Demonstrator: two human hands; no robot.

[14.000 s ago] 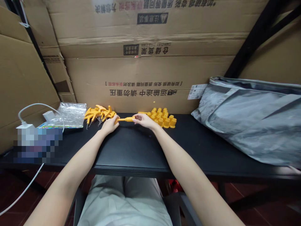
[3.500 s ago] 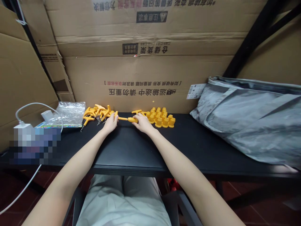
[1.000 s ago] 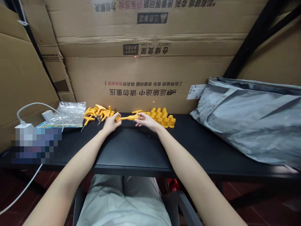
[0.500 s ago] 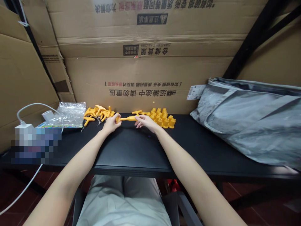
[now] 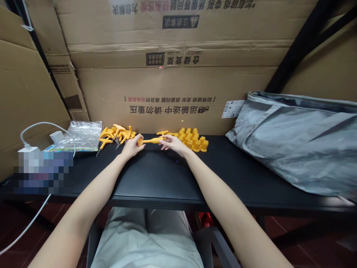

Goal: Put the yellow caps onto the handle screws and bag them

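Observation:
My left hand [image 5: 134,146] is closed around the handle end of a yellow corkscrew [image 5: 152,140], held level just above the tabletop. On the corkscrew's other end, my right hand [image 5: 174,144] grips the wider yellow sleeve part between thumb and fingers. The fingertips hide part of that end. To the left lies a pile of yellow T-handled corkscrews [image 5: 114,134] with bare metal spirals. Right behind my right hand stand rows of yellow bell-shaped caps [image 5: 196,144]. Another yellow T-handled piece [image 5: 162,133] lies by the cardboard at the back.
Cardboard [image 5: 167,85] walls off the back of the black table [image 5: 156,178]. A large grey bag [image 5: 301,145] fills the right side. At the left are a plastic bag [image 5: 86,136], a white charger [image 5: 29,154] with its cable, and a blurred-out object [image 5: 44,175].
My right fingers have shifted slightly around the sleeve end of the corkscrew. My left hand stays almost where it was, and the piles look unchanged.

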